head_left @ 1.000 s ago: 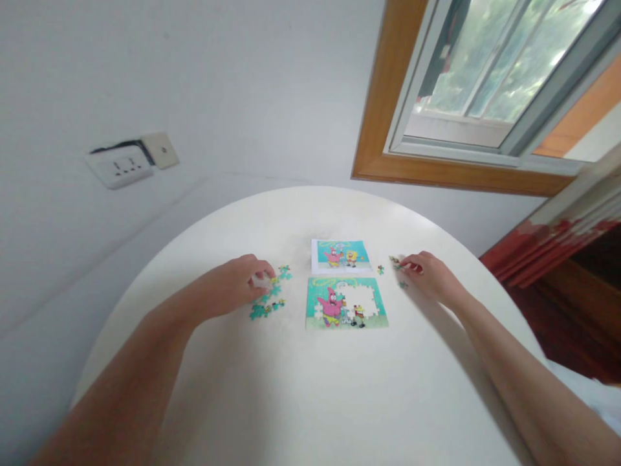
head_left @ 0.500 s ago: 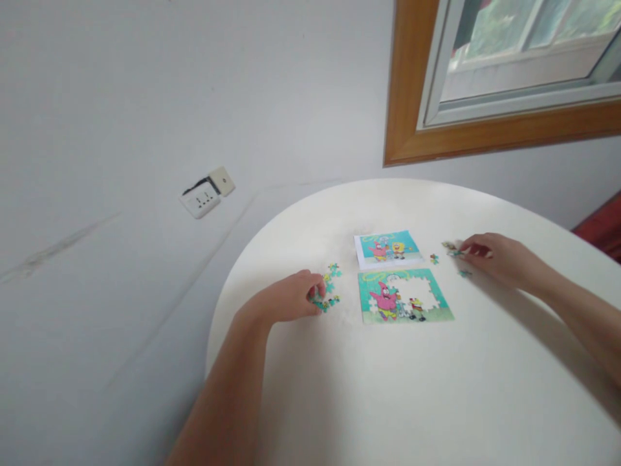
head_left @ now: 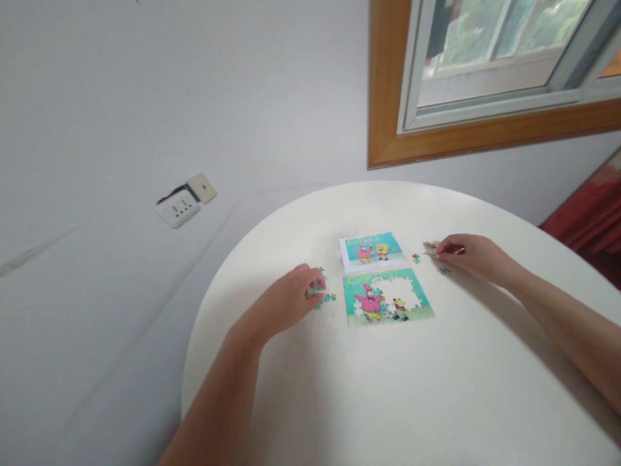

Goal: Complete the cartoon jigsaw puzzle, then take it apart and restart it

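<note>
From where I stood, the partly built SpongeBob jigsaw puzzle (head_left: 371, 301) lay flat on the white round table (head_left: 378, 388) between the two hands, its long side running left to right. Its white gap (head_left: 402, 289) sat in the right and far part of the picture, so the right hand (head_left: 473, 255) was the nearer one; from that grip the gap lay to the left and a little nearer the person. The left hand (head_left: 291, 292) had the finished part of the puzzle between it and the gap. Its thumb and forefinger curved to a narrow opening over the left-hand loose pieces (head_left: 330, 297). The right thumb and forefinger came close together at the near edge of the right-hand pile (head_left: 429, 246); the pieces were so small and blurred that I could not tell whether either hand had one pinched. One single piece (head_left: 416, 258) lay between that pile and the reference picture sheet (head_left: 372, 251), which rested just beyond the puzzle's far edge.
</note>
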Available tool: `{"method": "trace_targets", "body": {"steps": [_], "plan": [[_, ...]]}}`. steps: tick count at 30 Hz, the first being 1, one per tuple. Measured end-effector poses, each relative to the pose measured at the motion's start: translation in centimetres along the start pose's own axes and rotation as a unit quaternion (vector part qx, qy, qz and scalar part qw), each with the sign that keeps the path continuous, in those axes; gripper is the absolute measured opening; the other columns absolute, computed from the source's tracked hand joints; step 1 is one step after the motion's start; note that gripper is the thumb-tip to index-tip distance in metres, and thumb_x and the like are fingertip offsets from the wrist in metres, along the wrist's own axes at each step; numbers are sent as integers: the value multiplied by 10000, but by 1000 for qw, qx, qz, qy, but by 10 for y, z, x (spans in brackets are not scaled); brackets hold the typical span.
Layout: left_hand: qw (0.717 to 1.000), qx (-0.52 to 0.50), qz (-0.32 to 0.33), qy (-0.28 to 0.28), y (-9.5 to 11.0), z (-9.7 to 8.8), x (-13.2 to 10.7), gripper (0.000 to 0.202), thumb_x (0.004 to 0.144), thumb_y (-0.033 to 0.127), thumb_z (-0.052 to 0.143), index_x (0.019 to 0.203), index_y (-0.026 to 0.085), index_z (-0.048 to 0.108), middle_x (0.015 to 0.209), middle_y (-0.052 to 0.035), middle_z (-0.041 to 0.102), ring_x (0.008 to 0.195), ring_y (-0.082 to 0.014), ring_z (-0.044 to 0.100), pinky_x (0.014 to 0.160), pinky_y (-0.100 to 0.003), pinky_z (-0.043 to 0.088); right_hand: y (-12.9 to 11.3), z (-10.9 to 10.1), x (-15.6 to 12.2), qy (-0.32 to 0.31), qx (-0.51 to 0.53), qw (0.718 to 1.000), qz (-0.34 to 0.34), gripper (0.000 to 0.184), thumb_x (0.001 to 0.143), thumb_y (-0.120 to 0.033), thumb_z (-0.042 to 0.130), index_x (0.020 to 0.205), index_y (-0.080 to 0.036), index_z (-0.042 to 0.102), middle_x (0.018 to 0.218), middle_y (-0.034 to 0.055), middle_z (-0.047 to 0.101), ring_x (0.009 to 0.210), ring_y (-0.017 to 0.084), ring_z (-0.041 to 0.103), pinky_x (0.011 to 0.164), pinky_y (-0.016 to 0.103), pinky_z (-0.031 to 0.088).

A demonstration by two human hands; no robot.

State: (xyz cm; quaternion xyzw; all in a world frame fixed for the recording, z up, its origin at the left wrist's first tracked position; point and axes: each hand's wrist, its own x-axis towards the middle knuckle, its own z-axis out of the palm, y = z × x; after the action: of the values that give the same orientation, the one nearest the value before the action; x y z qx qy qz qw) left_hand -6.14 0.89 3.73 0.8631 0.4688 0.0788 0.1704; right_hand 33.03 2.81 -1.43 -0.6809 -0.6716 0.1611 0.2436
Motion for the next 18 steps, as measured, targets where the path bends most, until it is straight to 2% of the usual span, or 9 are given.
{"method": "trace_targets", "body": {"steps": [3,8,14,16,18], "plan": [[999,-1,27,36,9,3,5,143,859,238,485,943,204,595,888,-31,568,749,-156,555,701,-276,436,-3,-2,-1,-4,15,1000,11,153,719,-317,600,777,-194,672,749,22,703,676,160,620,612,248,415],[995,-4,85,50,23,15,14,150,872,200,467,936,205,602,910,-38,567,816,-178,559,746,-294,431,-19,-7,-5,-14,100,995,23,151,719,-328,595,763,-191,642,723,15,702,675,154,618,603,242,420],[987,-40,130,90,36,32,22,183,878,196,474,1002,207,609,978,-59,578,934,-203,552,805,-303,439,-48,-8,-17,-88,296,951,15,264,702,-421,671,757,-168,616,705,24,680,641,131,599,627,260,455],[983,-57,137,108,40,36,24,185,880,196,479,1014,205,606,994,-62,577,971,-209,542,845,-316,433,-54,-4,-20,-102,324,940,19,280,694,-426,688,760,-165,612,705,25,678,655,131,604,648,267,469],[981,-63,141,115,42,38,25,185,881,195,485,1022,199,606,1003,-64,573,981,-210,535,868,-327,426,-57,1,-21,-100,321,942,23,256,689,-407,693,742,-174,602,696,15,670,668,133,609,667,275,479]]}}
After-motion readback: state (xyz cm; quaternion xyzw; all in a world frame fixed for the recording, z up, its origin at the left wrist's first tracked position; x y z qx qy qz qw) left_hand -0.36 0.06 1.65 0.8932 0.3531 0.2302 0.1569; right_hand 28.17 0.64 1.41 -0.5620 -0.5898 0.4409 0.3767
